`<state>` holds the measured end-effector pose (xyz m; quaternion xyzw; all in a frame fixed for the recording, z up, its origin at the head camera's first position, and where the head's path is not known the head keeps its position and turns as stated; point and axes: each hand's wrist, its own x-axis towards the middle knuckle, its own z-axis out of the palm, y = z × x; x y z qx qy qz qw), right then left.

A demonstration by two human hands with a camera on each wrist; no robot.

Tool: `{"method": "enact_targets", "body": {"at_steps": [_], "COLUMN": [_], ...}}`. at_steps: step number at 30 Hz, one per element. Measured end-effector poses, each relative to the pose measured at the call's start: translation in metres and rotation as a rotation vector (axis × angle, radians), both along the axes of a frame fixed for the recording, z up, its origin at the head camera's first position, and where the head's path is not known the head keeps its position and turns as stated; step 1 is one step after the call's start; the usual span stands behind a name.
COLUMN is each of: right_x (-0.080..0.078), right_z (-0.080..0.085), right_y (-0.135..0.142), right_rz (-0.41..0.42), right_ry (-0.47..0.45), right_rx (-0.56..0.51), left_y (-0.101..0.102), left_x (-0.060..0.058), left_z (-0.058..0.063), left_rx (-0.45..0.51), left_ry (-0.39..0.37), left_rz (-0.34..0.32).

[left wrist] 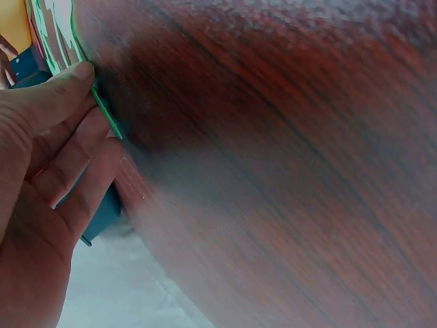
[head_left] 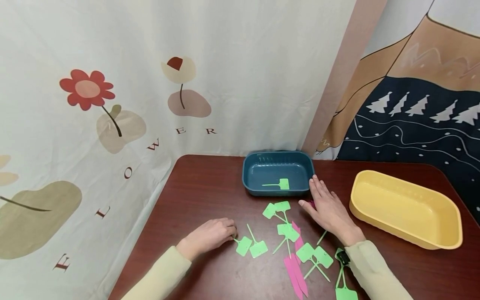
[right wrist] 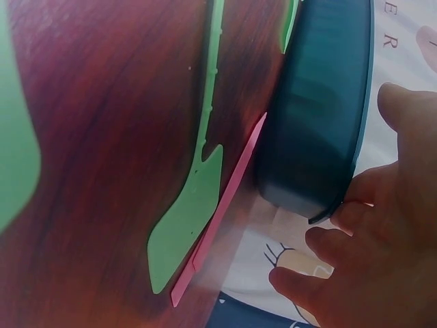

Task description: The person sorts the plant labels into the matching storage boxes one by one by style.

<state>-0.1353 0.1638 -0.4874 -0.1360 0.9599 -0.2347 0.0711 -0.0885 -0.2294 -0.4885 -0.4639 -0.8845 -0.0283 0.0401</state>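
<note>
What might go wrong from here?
The left hand pinches a green tag by its thin stem, so it might slip. Other green tags overlap and could come up together. The right hand, at the blue tray's corner, might nudge it.

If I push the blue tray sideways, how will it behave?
The blue tray will probably slide rather than tip, being low and broad-based. Looking thin-walled, it may be light yet stiff. The green tag lying inside could shift.
</note>
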Motion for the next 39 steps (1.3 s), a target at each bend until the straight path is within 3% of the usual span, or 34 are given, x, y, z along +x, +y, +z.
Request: {"method": "enact_targets", "body": {"at_steps": [9,16,22,29,39], "right_x": [0.000,0.000,0.000,-0.001,0.001], "right_z": [0.001,0.004,0.004,0.003,0.002], "right_y": [0.000,0.001,0.001,0.001,-0.001], "right_rz": [0.006,0.003,0.001,0.000,-0.006], "right_ry": [0.016,0.021,0.018,0.019,0.014], "right_rx": [0.001,0.002,0.001,0.000,0.002], "left_y": [-0.002,-0.008,-0.003,0.018,0.056], "left_x": [-0.004,-0.014,-0.029,-0.048,-0.085], "left_z": [0.007,0.021,0.036,0.052,0.058], "left_rx": [-0.012,0.080,0.128,0.174,0.265], "left_ry": [0.017,0.022,0.060,0.086,0.091], "left_rz": [-0.008,0.025,0.057,0.070,0.101]}}
